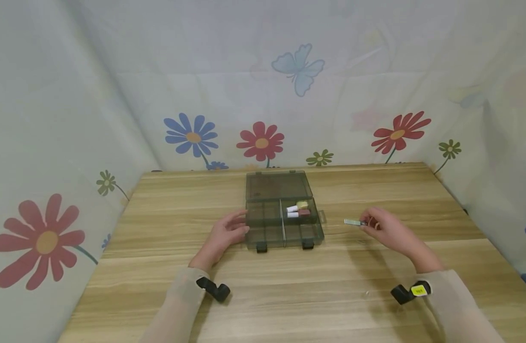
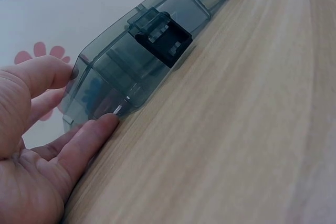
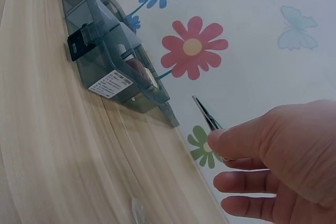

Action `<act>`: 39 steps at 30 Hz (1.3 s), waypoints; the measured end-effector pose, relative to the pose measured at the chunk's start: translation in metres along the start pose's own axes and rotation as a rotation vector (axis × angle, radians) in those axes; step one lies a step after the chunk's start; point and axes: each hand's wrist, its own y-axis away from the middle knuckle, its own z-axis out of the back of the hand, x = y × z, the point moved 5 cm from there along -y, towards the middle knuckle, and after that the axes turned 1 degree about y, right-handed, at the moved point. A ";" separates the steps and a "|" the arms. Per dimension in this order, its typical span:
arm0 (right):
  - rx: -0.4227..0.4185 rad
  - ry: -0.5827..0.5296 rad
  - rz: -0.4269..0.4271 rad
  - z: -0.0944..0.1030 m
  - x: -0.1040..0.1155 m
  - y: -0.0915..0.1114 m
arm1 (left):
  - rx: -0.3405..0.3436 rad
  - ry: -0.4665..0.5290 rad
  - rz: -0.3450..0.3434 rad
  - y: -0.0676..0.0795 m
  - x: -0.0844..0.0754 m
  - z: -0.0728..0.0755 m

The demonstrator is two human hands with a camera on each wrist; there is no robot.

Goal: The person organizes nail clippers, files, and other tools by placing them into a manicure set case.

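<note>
A translucent grey-green plastic organizer box stands on the table with its lid folded back. My left hand rests at the box's left side; in the left wrist view its fingertips touch the side wall. In a right-hand compartment lie two small nail polish bottles with white caps, a yellow bottle and a dark red bottle. To the right of the box, my right hand pinches a silver nail clipper between thumb and fingers, its tip pointing toward the box.
Black latches hang along the box's front edge, and a handle juts from its right side. A small clear piece lies on the wooden table. A flowered cloth hangs behind the table.
</note>
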 end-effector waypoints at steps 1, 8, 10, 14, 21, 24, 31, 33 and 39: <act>0.000 -0.003 0.003 0.000 0.001 -0.001 | -0.002 0.003 -0.001 0.000 0.000 0.000; -0.005 -0.002 0.018 -0.002 0.006 -0.010 | -0.003 0.004 -0.012 0.000 0.000 0.000; -0.007 0.002 0.024 -0.003 0.007 -0.013 | -0.002 0.008 -0.006 0.001 -0.001 -0.001; -0.001 0.000 0.021 -0.004 0.010 -0.018 | 0.012 0.013 0.014 0.003 -0.005 -0.002; 0.016 -0.028 0.025 -0.006 0.015 -0.028 | 0.033 0.015 0.024 0.008 -0.016 -0.005; 0.015 -0.039 0.031 -0.007 0.018 -0.033 | 0.014 -0.003 0.003 0.005 -0.010 -0.003; 0.011 -0.043 0.035 -0.011 0.024 -0.042 | -0.010 -0.022 -0.006 0.003 -0.003 -0.001; 0.014 -0.052 0.035 -0.012 0.026 -0.045 | -0.014 -0.024 -0.007 0.003 -0.004 -0.001; 0.013 -0.065 0.051 -0.015 0.032 -0.054 | -0.015 -0.023 -0.006 0.002 -0.004 0.000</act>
